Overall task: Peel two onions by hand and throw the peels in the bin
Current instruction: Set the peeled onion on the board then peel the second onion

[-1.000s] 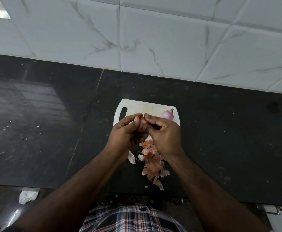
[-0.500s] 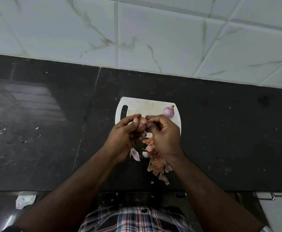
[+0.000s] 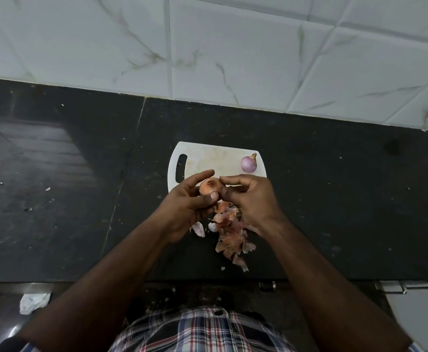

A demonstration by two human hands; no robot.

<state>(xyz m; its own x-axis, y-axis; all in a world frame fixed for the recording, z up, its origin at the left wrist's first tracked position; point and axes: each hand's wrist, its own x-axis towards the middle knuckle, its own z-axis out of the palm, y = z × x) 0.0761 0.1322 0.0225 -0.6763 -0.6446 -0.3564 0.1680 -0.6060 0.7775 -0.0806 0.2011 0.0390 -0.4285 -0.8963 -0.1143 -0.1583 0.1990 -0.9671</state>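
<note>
My left hand (image 3: 191, 199) grips a small onion (image 3: 209, 187) with brown skin, thumb and forefinger curled round it, above the near edge of a white cutting board (image 3: 202, 154). My right hand (image 3: 252, 196) touches the onion from the right with thumb and fingertips pinching at its skin. A second, peeled purple onion (image 3: 248, 163) lies on the board's far right corner. A heap of loose pinkish peels (image 3: 229, 231) lies on the black counter just below my hands.
The black stone counter (image 3: 347, 199) runs left and right, backed by a white tiled wall (image 3: 233, 47). A crumpled white scrap (image 3: 33, 302) lies on the floor at lower left. Drawer handles (image 3: 403, 285) show under the counter edge at right. No bin is in view.
My hands have turned the onion so its brown end shows between my fingers. The view has shifted slightly. The peel heap and the purple onion stay in place.
</note>
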